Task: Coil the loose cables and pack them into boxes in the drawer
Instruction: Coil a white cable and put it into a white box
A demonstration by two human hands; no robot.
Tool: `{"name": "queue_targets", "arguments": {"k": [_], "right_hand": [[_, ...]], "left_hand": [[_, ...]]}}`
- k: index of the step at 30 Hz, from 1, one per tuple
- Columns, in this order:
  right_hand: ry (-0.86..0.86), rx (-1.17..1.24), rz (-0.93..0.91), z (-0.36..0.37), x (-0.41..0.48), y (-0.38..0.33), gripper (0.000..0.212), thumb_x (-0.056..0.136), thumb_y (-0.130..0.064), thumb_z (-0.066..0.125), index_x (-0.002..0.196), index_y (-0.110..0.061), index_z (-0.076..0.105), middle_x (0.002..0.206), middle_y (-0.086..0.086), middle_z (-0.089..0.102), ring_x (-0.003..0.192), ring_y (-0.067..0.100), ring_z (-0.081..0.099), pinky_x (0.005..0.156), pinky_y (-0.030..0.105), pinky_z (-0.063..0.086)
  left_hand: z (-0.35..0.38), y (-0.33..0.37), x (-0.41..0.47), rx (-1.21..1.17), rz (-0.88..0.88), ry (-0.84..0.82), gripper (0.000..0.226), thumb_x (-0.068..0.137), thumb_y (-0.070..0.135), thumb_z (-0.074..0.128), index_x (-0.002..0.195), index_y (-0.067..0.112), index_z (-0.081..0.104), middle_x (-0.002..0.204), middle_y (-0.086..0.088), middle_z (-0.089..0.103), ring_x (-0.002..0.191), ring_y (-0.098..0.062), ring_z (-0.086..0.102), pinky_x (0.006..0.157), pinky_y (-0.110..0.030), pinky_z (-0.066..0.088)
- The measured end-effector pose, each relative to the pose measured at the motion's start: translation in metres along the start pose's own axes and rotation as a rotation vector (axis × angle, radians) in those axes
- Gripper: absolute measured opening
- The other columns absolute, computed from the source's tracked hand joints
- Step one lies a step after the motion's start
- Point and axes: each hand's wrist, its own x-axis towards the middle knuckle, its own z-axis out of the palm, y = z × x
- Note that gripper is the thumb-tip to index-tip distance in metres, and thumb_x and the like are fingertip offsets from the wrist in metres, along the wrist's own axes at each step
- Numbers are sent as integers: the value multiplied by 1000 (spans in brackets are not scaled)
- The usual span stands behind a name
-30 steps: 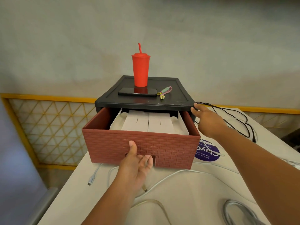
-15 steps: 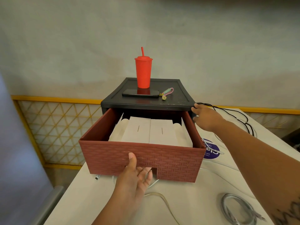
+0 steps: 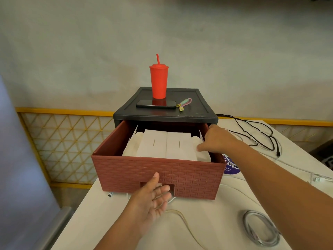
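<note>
The reddish-brown woven drawer [image 3: 189, 177] stands pulled out of its black cabinet [image 3: 200, 110]. White cardboard boxes [image 3: 165, 145] lie closed inside it, side by side. My left hand [image 3: 153, 199] is palm up at the handle cutout, thumb against the drawer front, fingers relaxed. My right hand [image 3: 218, 139] reaches over the drawer's right wall, fingertips on the rightmost white box. On the table lie a coiled grey cable [image 3: 261, 230], a loose black cable [image 3: 261, 136], a white cable [image 3: 236, 191] and a pale translucent cable [image 3: 182, 217].
A red cup with straw [image 3: 159, 82], a black phone [image 3: 155, 104] and a keychain [image 3: 184, 103] sit on top of the cabinet. A purple sticker [image 3: 231, 167] lies right of the drawer. A yellow lattice railing [image 3: 63, 141] runs behind the table's left edge.
The drawer has slid further out toward me. My right hand left the cabinet's front corner and moved into the drawer onto the right box. My left hand's fingers have loosened at the handle.
</note>
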Motion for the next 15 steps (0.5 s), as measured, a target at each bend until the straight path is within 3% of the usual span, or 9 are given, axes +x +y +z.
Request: {"name": "queue_targets", "arguments": {"k": [4,6,8,10,15], "right_hand": [[-6,32,79,-3,-3,-9,23,86,-25,57,100,-8,54,91,6,50,94,24,56,80,32,49],[5,75,113,-8,-4,-11,18,89,-21,53,80,-6,51,78,5,50,83,23,53,71,30,44],[22,136,142,-16,-6,-12,30,90,-18,51,64,-10,40,68,4,44,74,21,48,61,27,37],[30,225,153,-26,-7,-10,30,91,-15,50,63,-9,40,72,6,44,75,23,46,58,26,34],[1,517,203,-43,-14,-4,9,89,-11,53,93,-3,51,88,12,47,75,21,44,64,28,38]], "left_hand": [[-3,3,-9,45,-14,-27,16,88,22,60,98,9,60,89,-10,67,77,-21,62,62,-28,44],[-4,4,-11,69,-24,-46,12,89,18,58,97,10,60,88,-9,67,74,-20,62,60,-27,43],[-6,6,-14,105,-34,-54,11,89,18,57,97,11,60,87,-7,68,73,-19,62,59,-25,43],[-6,7,-16,143,-37,-57,14,89,18,56,100,10,61,87,-7,68,73,-18,62,57,-24,43],[-6,13,-22,166,2,-102,21,90,19,53,103,6,64,85,-7,70,70,-17,63,60,-25,43]]}}
